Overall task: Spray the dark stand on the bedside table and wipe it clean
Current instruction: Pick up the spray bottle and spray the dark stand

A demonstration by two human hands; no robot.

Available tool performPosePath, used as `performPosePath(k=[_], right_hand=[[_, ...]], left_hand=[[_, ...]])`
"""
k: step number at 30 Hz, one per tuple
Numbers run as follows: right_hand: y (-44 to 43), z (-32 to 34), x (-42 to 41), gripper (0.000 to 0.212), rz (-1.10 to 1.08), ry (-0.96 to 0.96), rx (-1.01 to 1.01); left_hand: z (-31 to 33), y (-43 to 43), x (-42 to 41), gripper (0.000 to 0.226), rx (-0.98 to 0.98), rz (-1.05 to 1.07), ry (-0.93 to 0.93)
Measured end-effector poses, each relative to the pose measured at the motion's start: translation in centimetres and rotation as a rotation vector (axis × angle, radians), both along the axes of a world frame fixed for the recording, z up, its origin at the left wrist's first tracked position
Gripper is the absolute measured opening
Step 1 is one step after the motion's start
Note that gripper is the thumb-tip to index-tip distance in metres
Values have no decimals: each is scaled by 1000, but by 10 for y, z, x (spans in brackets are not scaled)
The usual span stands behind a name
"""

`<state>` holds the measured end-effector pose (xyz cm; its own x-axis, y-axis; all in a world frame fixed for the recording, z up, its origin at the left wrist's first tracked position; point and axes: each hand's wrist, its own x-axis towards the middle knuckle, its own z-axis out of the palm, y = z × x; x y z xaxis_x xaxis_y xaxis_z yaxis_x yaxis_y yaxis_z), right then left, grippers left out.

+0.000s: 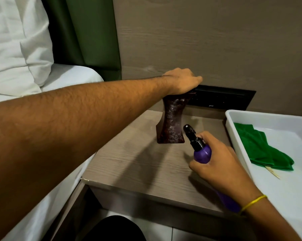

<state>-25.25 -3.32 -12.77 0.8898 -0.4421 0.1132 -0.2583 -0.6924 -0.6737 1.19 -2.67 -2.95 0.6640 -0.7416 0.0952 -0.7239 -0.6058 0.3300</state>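
Observation:
The dark stand [172,121], a glossy brown-black hourglass shape, is upright on the bedside table [138,164] near its back edge. My left hand [181,81] rests on top of the stand and grips its upper end, hiding the top. My right hand [221,164] holds a purple spray bottle [202,153] with a black nozzle. The nozzle points at the stand's lower right side, a short gap away. Wet-looking specks show on the stand's front face.
A white tray [233,129] sits on the table's right side with a folded green cloth [261,148] in it. A black socket panel [221,99] is set in the wooden wall behind. A bed with white sheets and a pillow [18,44] lies to the left.

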Motion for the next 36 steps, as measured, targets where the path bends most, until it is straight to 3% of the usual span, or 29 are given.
performPosePath(k=[2,5,8,10,13,16,20,24,28,31,36], right_hand=[[2,-3,-3,40,-17,30,-1],[5,-5,-7,50,-8,79,49],[4,-7,-9,36,-49,136,63],[5,-8,-10,38,-46,139,105],[8,-3,-10,52,-23,106,128],[5,2,-6,37,-22,70,139],[8,11,-1,49,0,-47,162],[5,14,5,33,1,-152,202],[9,18,7,46,0,-227,245],[7,14,7,37,15,-238,268],[7,9,2,56,24,-303,372]], left_hand=[[1,1,-2,57,6,-1,0],[2,3,-3,59,9,2,13],[3,3,-5,59,15,1,15],[3,3,-6,59,19,4,13],[3,4,-6,61,24,20,12],[3,5,-8,61,28,24,14],[4,6,-10,62,32,15,18],[6,7,-12,61,38,11,5],[5,7,-11,60,29,-1,18],[5,8,-11,62,17,7,29],[4,7,-10,60,14,-2,26]])
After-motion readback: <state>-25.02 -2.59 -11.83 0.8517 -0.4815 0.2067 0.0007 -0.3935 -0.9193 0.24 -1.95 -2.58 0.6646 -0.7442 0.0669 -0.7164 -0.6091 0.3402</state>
